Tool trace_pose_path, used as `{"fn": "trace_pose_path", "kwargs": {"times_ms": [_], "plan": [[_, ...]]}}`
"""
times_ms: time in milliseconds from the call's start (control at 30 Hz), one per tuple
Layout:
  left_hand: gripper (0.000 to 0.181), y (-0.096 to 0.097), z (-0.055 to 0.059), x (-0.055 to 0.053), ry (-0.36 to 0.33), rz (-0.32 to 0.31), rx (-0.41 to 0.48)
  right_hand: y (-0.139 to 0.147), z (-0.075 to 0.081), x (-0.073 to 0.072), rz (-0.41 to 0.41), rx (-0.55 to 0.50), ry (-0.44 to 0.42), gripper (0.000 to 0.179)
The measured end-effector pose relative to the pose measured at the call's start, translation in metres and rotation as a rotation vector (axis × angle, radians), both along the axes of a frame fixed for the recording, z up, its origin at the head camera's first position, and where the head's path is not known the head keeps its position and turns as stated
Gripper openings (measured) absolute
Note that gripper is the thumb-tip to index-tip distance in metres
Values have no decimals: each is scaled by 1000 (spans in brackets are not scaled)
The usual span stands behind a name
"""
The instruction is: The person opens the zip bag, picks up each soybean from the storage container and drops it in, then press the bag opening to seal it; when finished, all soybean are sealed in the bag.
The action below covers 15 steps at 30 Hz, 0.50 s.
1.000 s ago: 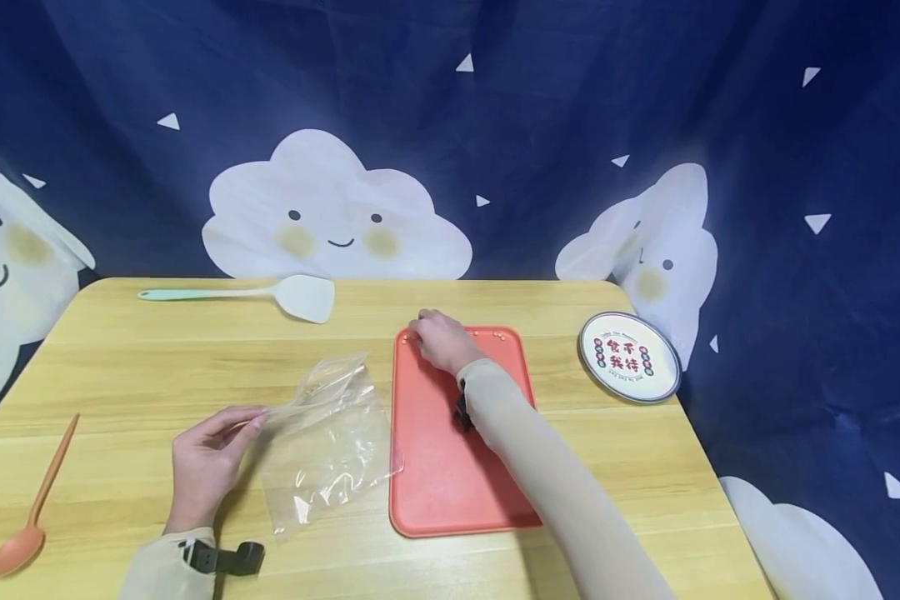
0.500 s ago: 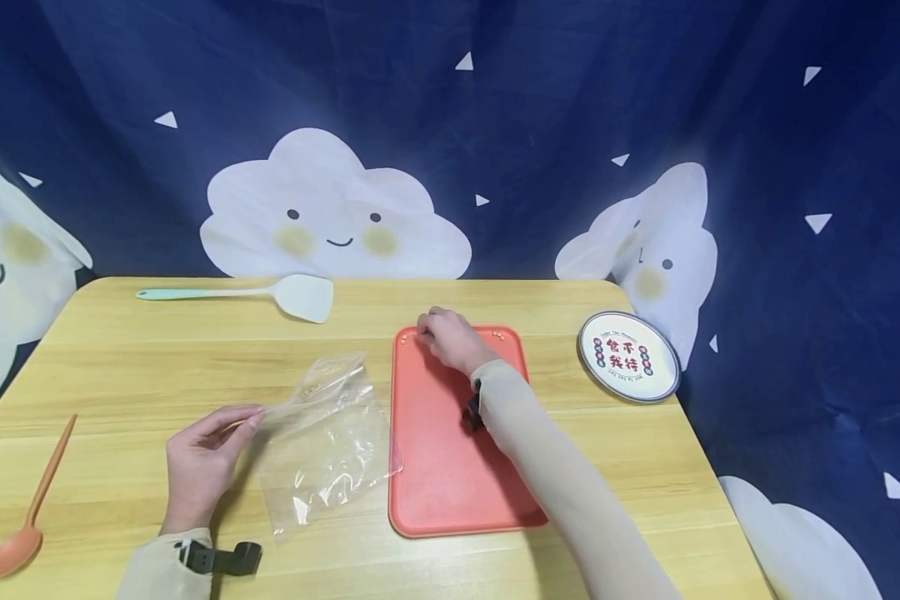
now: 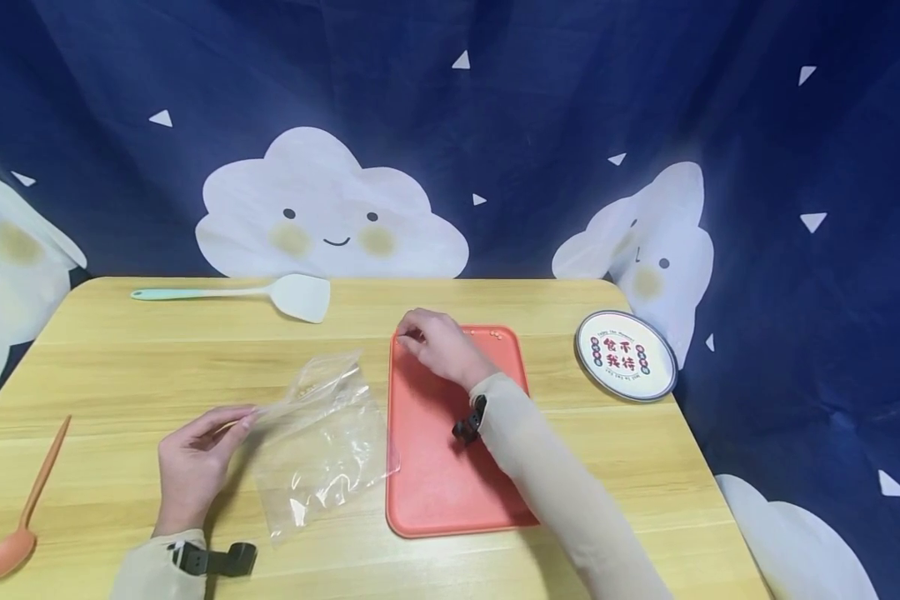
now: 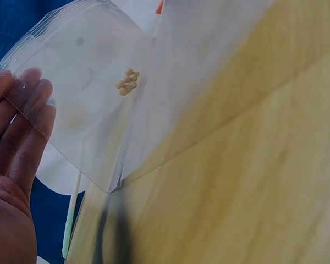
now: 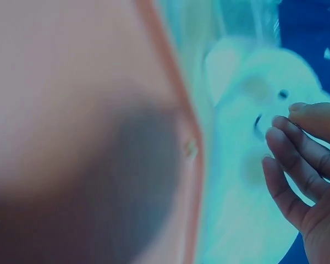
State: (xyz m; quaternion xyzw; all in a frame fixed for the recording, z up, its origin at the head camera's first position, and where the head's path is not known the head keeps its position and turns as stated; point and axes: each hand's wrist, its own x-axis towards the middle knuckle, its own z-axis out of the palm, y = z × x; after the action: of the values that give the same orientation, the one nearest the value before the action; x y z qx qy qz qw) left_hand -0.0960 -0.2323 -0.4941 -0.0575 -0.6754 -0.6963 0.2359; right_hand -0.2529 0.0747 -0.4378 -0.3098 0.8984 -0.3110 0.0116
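My left hand (image 3: 195,467) pinches the edge of a clear plastic zip bag (image 3: 330,450) between thumb and fingers. Several small round pale beans (image 4: 127,82) sit together inside the bag, seen in the left wrist view. The bag's right corner overlaps the left rim of a red tray (image 3: 450,467). Over the tray's far left corner is my right hand (image 3: 442,346), its fingers bent and apart. Near it, in the right wrist view, blurred beans (image 5: 191,148) lie at the tray's rim. More beans (image 3: 497,335) lie in the far right corner. No bean shows between the right fingers.
A spatula (image 3: 300,297) with a mint handle lies along the table's far edge. An orange spoon (image 3: 9,554) is at the left. A plate with red lettering (image 3: 626,356) stands at the right edge. A blue cloud-print curtain (image 3: 525,125) hangs behind the wooden table (image 3: 270,333).
My right hand moved slightly right along the tray's far rim, then back left to its corner, with thumb and forefinger now spread apart. My left hand keeps its pinch on the bag.
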Motion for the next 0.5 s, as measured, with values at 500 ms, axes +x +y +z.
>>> {"fn": "trace_pose_path", "kwargs": {"times_ms": [500], "plan": [[20,2,1,0,8,-11,19,-63,20,48,231,-80,60,10]]}}
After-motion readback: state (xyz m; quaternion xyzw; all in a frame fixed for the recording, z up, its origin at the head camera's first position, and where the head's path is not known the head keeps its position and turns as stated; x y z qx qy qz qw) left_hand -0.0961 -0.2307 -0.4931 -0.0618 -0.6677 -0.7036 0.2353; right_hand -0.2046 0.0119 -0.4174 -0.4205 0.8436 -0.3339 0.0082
